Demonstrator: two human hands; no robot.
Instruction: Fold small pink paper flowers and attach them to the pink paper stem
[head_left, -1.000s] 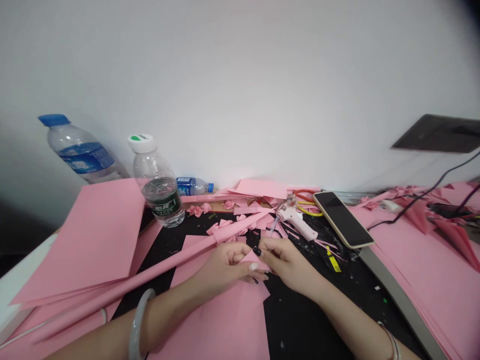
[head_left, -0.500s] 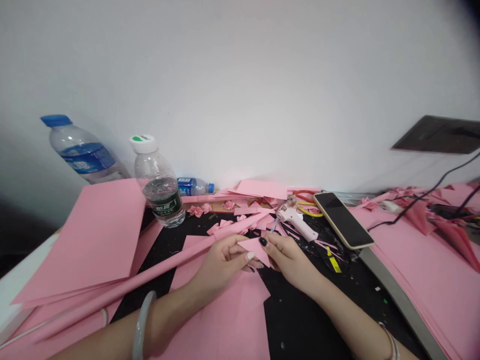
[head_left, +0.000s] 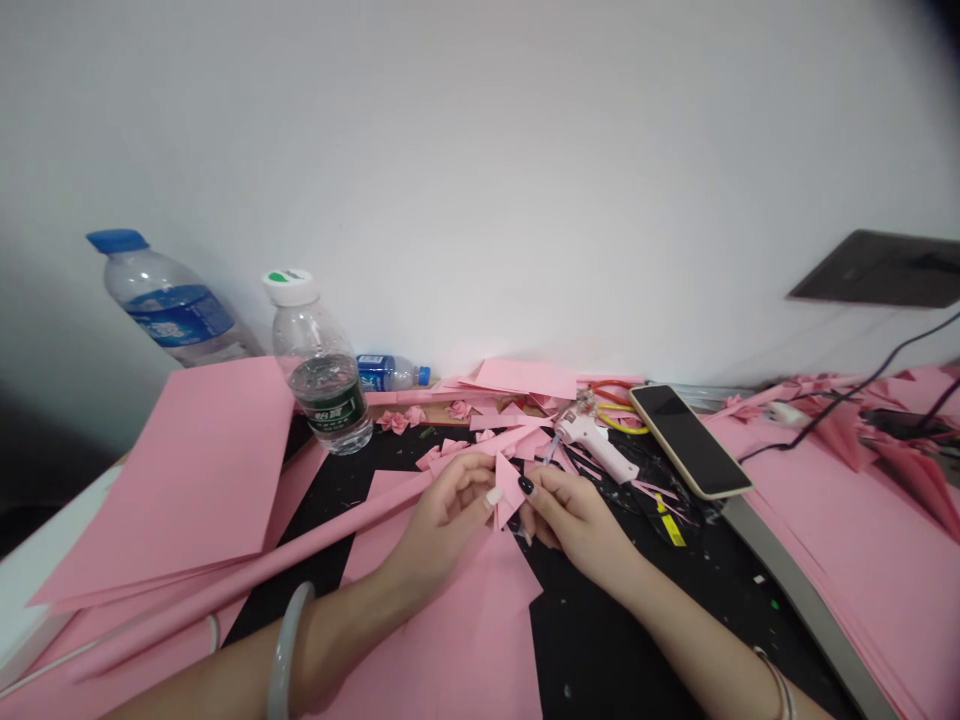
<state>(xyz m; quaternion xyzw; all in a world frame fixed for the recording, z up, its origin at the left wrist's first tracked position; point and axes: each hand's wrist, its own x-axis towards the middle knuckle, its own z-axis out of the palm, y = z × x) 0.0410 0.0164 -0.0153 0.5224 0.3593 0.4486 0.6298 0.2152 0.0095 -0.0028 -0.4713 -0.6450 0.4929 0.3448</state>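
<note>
A small folded triangle of pink paper (head_left: 508, 488) is held upright between my two hands, above the middle of the table. My left hand (head_left: 457, 508) pinches its left edge, with the thumb in front and the fingers curled behind. At its right corner, my right hand (head_left: 568, 510) grips it between thumb and curled fingers. Beneath my left hand lie flat pink paper sheets (head_left: 457, 640) and a long rolled pink paper tube (head_left: 300, 553). Just beyond my right hand rests a pale pink glue gun (head_left: 598, 447).
Two water bottles (head_left: 322, 375) (head_left: 176, 310) stand at the left, behind a pink paper stack (head_left: 195, 470); a third bottle (head_left: 394, 373) lies by the wall. Small paper flowers (head_left: 397, 420), a phone (head_left: 690, 440) and scissors with yellow and red handles (head_left: 622, 420) lie beyond my hands. More pink sheets (head_left: 862, 560) cover the right.
The folded pink paper has turned, from lying slanted with a wide top edge to standing with a point up. My fingers have shifted slightly around it.
</note>
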